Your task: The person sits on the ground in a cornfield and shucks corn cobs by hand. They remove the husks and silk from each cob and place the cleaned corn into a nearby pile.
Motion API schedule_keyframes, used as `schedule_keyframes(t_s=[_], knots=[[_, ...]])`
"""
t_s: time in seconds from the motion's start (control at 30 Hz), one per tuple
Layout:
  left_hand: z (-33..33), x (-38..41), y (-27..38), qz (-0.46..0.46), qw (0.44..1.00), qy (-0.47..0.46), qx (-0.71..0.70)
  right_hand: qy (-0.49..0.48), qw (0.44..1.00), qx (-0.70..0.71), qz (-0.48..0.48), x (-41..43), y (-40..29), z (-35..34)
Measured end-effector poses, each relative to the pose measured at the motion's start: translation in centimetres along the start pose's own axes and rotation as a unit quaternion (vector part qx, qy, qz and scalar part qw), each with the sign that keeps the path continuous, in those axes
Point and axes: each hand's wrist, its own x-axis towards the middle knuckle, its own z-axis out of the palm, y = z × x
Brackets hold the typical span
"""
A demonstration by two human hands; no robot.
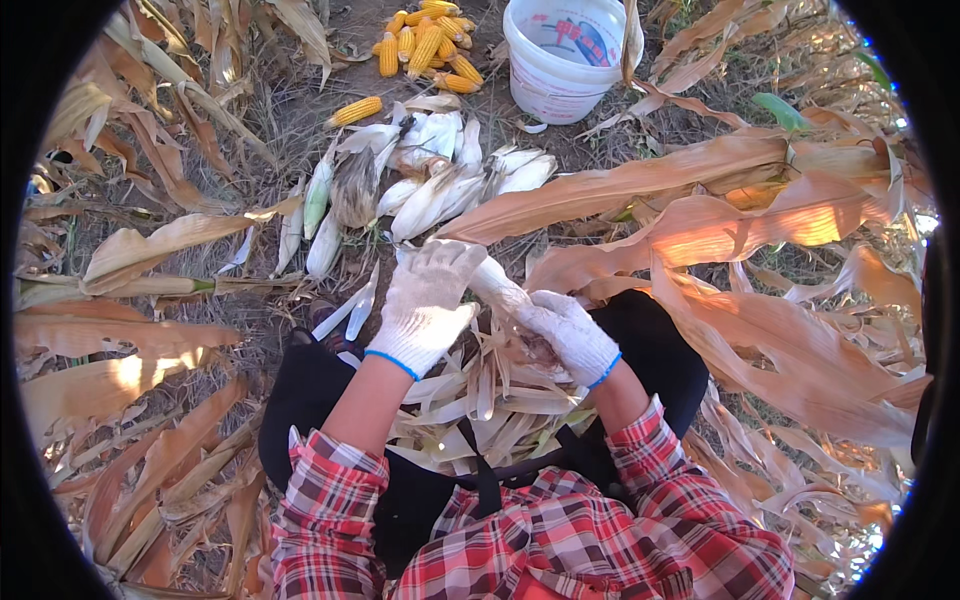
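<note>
Both my hands wear white knit gloves with blue cuffs. An ear of corn in its pale husk (495,285) lies slantwise between them, over my lap. My right hand (566,330) is closed around its lower end. My left hand (436,281) is at its upper end, palm down; the glove hides how its fingers touch the ear. Just beyond my hands lies a heap of unhusked ears (435,187), one with a greenish husk (319,191). Farther out, husked yellow corn cobs (425,49) are piled on the soil, and a single yellow cob (355,111) lies apart.
A white plastic bucket (562,90) bearing print stands at the top, right of the cob pile. Stripped husks (487,420) cover the ground between my legs. Long dry corn leaves (720,225) reach in from the right, close to my right hand; dry stalks (150,289) lie on the left.
</note>
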Motion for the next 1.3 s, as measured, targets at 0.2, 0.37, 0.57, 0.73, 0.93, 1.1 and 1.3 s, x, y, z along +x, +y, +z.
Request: schedule_keyframes(t_s=[0.2,0.37,0.57,0.73,0.93,1.1,1.3], knots=[[-2.8,1.2,1.5,-0.127,0.976,-0.047,-0.173,-0.013,0.971,-0.059,-0.231,-1.0,-5.7,-3.2],[-0.6,0.8,0.6,-0.195,0.679,0.128,-0.696,0.054,0.958,-0.248,-0.13,2.9,-9.5,-1.8],[1.0,2.0,-0.9,-0.242,0.498,0.151,-0.819,-0.12,0.96,-0.196,-0.16,6.6,-2.3,0.1],[-1.1,2.6,-1.0,-0.251,0.467,0.243,-0.812,-0.14,0.945,-0.213,-0.203,5.2,-2.0,1.1],[-0.2,3.7,0.9,-0.273,0.398,0.292,-0.826,-0.173,0.974,0.134,-0.051,5.0,-0.9,3.5],[-0.6,3.4,0.8,-0.284,0.438,0.273,-0.808,-0.166,0.975,-0.054,-0.137,4.6,-1.2,4.1],[-0.7,2.1,-1.0,-0.266,0.482,0.243,-0.799,-0.131,0.881,-0.408,-0.2,3.4,-1.1,4.2]])
